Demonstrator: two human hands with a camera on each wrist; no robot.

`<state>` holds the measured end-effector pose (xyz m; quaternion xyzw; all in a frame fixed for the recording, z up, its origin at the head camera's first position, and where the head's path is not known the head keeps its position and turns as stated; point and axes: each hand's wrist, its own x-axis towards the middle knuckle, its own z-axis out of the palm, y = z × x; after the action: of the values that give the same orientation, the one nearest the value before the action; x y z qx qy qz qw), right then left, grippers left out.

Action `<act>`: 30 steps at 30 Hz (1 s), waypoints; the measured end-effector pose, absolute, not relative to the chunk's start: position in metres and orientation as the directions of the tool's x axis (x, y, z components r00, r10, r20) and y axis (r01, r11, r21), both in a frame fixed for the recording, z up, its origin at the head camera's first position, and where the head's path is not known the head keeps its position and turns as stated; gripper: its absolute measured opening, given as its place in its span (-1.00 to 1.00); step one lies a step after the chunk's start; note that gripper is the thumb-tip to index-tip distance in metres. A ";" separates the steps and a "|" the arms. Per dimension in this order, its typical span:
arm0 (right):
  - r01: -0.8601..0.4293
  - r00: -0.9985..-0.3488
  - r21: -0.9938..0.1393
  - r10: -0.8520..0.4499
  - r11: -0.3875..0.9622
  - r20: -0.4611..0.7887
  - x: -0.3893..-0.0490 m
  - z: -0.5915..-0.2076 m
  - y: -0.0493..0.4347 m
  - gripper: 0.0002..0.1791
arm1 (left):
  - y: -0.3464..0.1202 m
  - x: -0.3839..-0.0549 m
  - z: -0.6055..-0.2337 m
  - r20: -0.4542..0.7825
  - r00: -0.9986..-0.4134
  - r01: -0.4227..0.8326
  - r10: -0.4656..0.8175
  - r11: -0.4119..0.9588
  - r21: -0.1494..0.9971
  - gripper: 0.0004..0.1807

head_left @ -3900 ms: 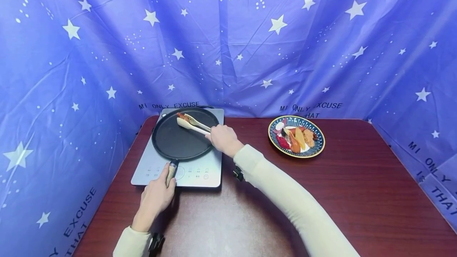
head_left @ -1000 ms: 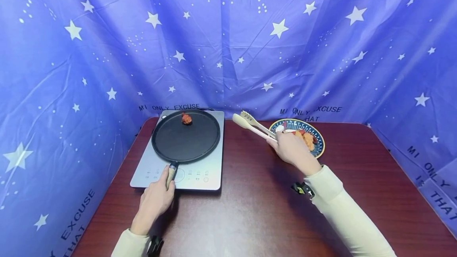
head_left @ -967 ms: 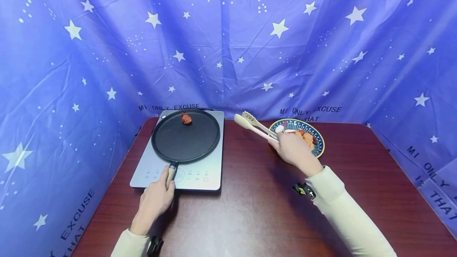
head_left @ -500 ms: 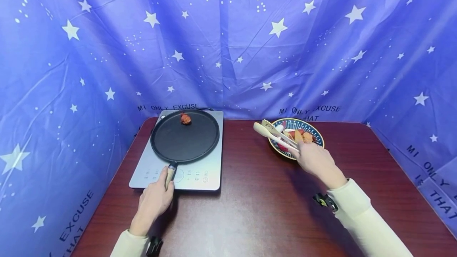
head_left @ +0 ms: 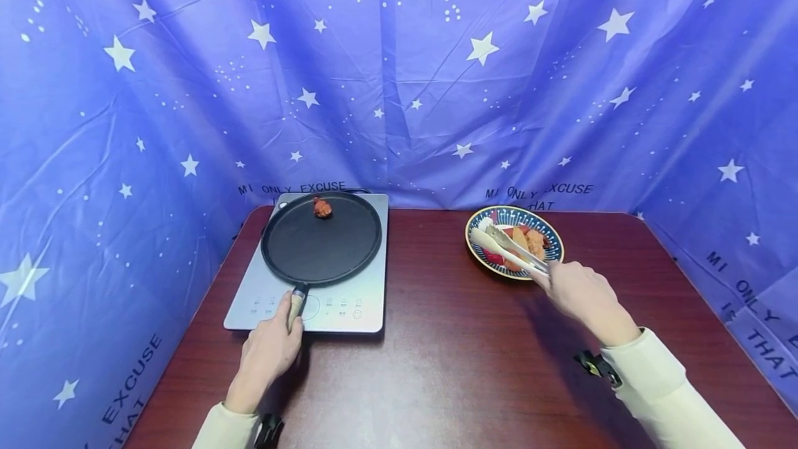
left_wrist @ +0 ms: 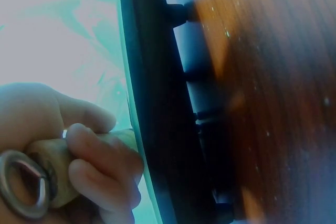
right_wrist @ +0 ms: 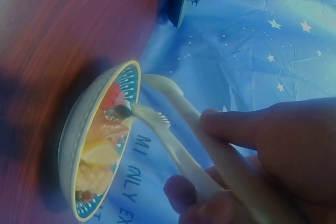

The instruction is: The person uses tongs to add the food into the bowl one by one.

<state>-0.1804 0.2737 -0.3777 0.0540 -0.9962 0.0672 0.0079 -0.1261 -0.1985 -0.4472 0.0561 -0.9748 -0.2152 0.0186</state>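
Observation:
My left hand grips the wooden handle of a flat black frying pan, fingers curled round it, as the left wrist view also shows. One reddish-brown piece of food lies near the pan's far edge. In my right hand is a pair of cream tongs, pinched between thumb and fingers. The tongs' tips hang over the left part of a blue patterned plate, parted, with nothing seen between them. Several food pieces in red, orange, yellow and tan fill the plate.
Under the pan is a silver induction cooktop with touch controls along its front. Both cooktop and plate stand on a dark red-brown wooden table. A blue star-patterned curtain encloses the back and sides.
The tongs left the food piece in the pan. My right hand carried them rightward, from the pan to above the plate. My left hand has stayed on the pan handle.

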 end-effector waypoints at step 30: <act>-0.184 -0.979 -0.077 -0.190 0.980 -0.069 -0.175 -0.372 0.288 -0.57 | -0.199 -0.127 -0.446 0.006 -0.994 -0.099 -0.113 0.899 0.426 -0.37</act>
<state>-0.1753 0.2875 -0.3718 0.0941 -0.9942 0.0352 -0.0381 -0.1266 -0.1989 -0.4463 0.0544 -0.9744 -0.2176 0.0154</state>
